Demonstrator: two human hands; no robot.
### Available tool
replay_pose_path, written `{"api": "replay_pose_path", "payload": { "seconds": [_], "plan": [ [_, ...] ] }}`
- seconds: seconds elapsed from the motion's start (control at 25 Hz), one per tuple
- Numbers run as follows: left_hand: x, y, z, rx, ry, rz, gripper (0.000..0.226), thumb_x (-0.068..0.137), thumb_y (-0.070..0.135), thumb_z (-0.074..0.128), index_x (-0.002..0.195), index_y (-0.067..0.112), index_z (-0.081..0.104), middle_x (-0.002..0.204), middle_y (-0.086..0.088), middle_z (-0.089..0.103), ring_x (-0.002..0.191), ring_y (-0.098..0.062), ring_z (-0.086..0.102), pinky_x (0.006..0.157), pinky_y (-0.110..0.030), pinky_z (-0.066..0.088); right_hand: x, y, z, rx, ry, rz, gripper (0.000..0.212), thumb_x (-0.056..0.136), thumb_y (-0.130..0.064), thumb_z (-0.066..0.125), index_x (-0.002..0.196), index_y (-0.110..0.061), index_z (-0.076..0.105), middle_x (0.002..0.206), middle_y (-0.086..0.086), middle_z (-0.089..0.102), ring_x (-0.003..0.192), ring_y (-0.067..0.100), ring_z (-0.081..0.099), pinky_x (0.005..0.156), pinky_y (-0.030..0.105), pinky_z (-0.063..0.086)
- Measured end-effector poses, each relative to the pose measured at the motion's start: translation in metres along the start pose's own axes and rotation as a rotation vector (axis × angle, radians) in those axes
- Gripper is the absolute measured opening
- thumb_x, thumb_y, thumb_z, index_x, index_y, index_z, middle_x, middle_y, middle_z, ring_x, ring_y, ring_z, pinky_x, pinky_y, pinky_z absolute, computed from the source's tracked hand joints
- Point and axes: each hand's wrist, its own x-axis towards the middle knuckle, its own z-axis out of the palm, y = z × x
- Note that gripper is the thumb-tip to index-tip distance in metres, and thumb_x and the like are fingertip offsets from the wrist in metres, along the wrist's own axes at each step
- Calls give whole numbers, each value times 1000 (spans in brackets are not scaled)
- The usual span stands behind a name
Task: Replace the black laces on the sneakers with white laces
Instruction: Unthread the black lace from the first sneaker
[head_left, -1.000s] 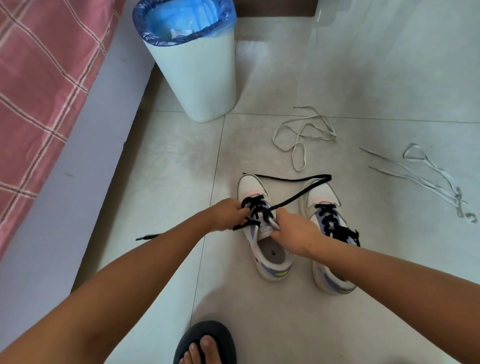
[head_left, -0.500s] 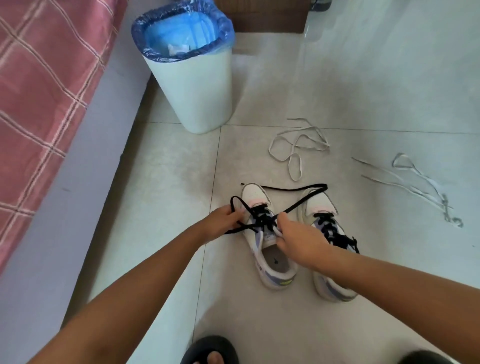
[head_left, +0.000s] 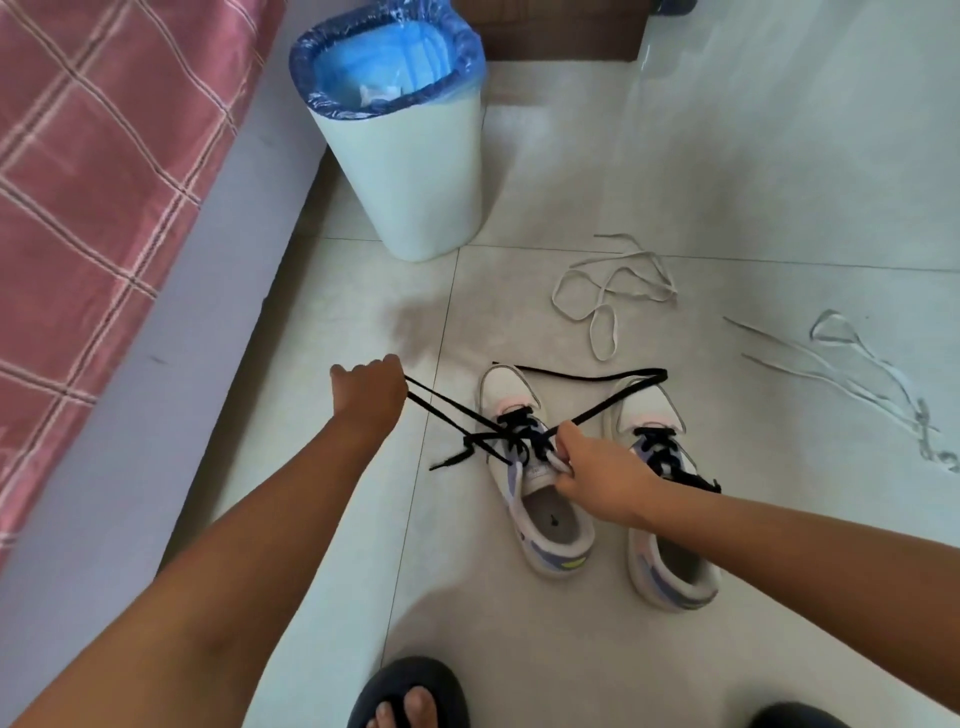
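Plainly unbranded sneaker (head_left: 540, 499), left hand (head_left: 370, 391) gripping black lace (head_left: 447, 415)

Floor (head_left: 727, 156): two sneakers side by side, left sneaker (head_left: 540, 499), right sneaker (head_left: 670, 519) at its 3 o'clock. Bin (head_left: 410, 156) at 11 o'clock of the pair. Loose lace (head_left: 608, 291) at 12 o'clock; second loose lace (head_left: 857, 374) at 2 o'clock. Bed (head_left: 104, 182) at 9 o'clock.

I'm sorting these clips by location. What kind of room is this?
Probably a bedroom at home: a bed with a pink checked cover runs along the left, a lined waste bin stands beside it, and the floor is pale tile.
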Motion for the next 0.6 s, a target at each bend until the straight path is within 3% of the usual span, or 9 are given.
{"api": "replay_pose_path", "payload": {
  "seconds": [0.04, 0.16, 0.28, 0.36, 0.48, 0.52, 0.6],
  "plan": [
    [-1, 5, -2, -136, -49, -44, 15, 92, 11, 42, 104, 8, 51, 89, -5, 61, 82, -27, 59, 72, -30, 33, 0, 0, 1, 6, 3, -1, 19, 89, -22, 49, 92, -18, 31, 76, 4, 50, 70, 24, 50, 53, 30, 32],
    [-17, 36, -6, -512, -302, -157, 47, 99, 43, 32, 104, 5, 59, 98, -13, 65, 93, -30, 63, 73, -30, 39, 1, 2, 1, 32, 19, -11, 18, 88, -22, 49, 91, -18, 32, 71, -1, 45, 67, 22, 47, 51, 29, 29],
    [-39, 51, -10, -792, -652, -150, 44, 98, 41, 37, 97, 6, 64, 74, -6, 60, 63, -21, 59, 58, -24, 38, 1, 3, 0, 69, 15, -26, 18, 88, -23, 50, 91, -18, 33, 71, -1, 46, 64, 19, 45, 52, 28, 30],
    [-54, 60, -10, -929, -812, -125, 39, 95, 41, 43, 85, 9, 63, 70, -3, 57, 54, -15, 51, 52, -21, 32, 1, 3, 1, 92, 11, -32, 18, 88, -24, 51, 92, -18, 34, 71, -2, 45, 63, 17, 44, 52, 28, 31],
    [-60, 68, -1, -1040, -642, -32, 23, 92, 27, 53, 74, 13, 52, 70, -3, 56, 55, -13, 53, 48, -20, 35, 1, 3, 0, 118, 8, -42, 19, 88, -23, 51, 92, -18, 34, 71, -1, 46, 62, 17, 43, 53, 29, 32],
    [-57, 65, 3, -988, -536, 12, 24, 93, 24, 54, 72, 13, 49, 71, -4, 57, 58, -15, 55, 49, -22, 37, 1, 5, 0, 126, 4, -42, 19, 88, -23, 51, 92, -18, 34, 72, 0, 47, 62, 17, 44, 54, 30, 32],
    [-45, 51, 5, -656, -292, 66, 20, 94, 23, 50, 78, 11, 49, 82, -7, 58, 71, -22, 56, 58, -27, 39, 1, 7, 1, 143, -7, -38, 18, 88, -21, 51, 91, -18, 33, 72, 1, 48, 63, 18, 44, 55, 31, 33]
  ]
}}
